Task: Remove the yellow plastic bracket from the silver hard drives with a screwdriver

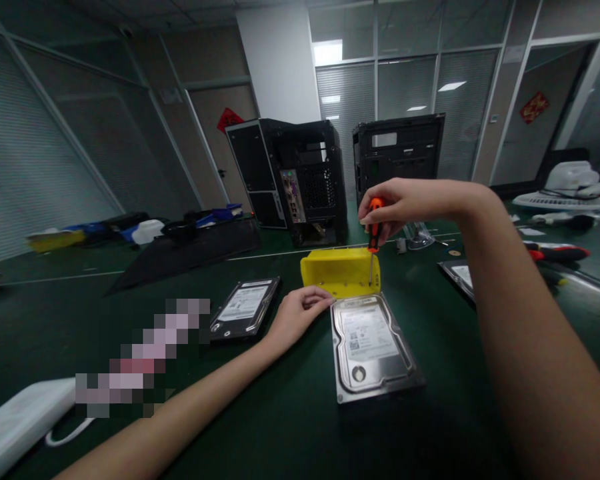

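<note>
My right hand (387,205) grips an orange and black screwdriver (375,223), its shaft pointing down into a yellow bin (313,270). The tip is by the few small screws (346,285) lying inside the bin. My left hand (303,308) rests on the table with its fingers curled and thumb drawn in. Its fingertips are by the bin's front edge and the upper left corner of a silver hard drive (373,340); whether something small is pinched there is hidden. That drive lies flat, label up, just in front of the bin.
Another hard drive (245,307) lies left of my left hand, and a third (457,277) is partly behind my right forearm. Two black computer cases (300,180) stand at the back. Red and black pliers (555,252) are at right; a white box-shaped object (27,420) sits at lower left.
</note>
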`<state>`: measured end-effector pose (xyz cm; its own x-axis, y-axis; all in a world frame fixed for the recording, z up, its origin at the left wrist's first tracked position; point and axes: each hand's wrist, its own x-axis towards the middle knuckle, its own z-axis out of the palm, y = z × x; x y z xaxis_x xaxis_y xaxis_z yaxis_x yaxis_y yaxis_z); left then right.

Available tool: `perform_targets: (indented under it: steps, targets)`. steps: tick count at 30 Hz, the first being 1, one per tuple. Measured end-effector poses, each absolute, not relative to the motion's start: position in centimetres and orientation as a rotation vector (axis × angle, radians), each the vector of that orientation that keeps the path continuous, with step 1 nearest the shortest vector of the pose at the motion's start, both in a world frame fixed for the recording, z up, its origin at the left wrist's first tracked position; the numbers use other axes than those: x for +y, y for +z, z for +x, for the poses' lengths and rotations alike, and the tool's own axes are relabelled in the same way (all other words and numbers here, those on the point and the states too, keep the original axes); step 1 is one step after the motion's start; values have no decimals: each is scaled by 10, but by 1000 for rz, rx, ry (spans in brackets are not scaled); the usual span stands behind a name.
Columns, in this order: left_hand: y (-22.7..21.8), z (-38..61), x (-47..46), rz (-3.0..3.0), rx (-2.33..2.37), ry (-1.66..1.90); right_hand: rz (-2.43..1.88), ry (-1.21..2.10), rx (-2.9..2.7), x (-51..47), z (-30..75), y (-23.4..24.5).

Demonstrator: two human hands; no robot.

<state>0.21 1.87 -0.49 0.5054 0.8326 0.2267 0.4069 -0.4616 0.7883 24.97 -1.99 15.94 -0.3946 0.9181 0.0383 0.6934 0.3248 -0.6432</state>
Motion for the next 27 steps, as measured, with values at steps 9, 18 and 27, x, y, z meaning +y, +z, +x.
perform_targets:
  steps: [9,18,27]
  targets:
    - [-3,1,17,1994,1027,779,-1559,698,-2156,-17,255,158]
    - [-2,-1,15,1979,1036,781,-1487,707,-2210,-19,248,158]
    - [-6,-2,17,1979,1042,780,-1245,749,-2379,-17,218,156]
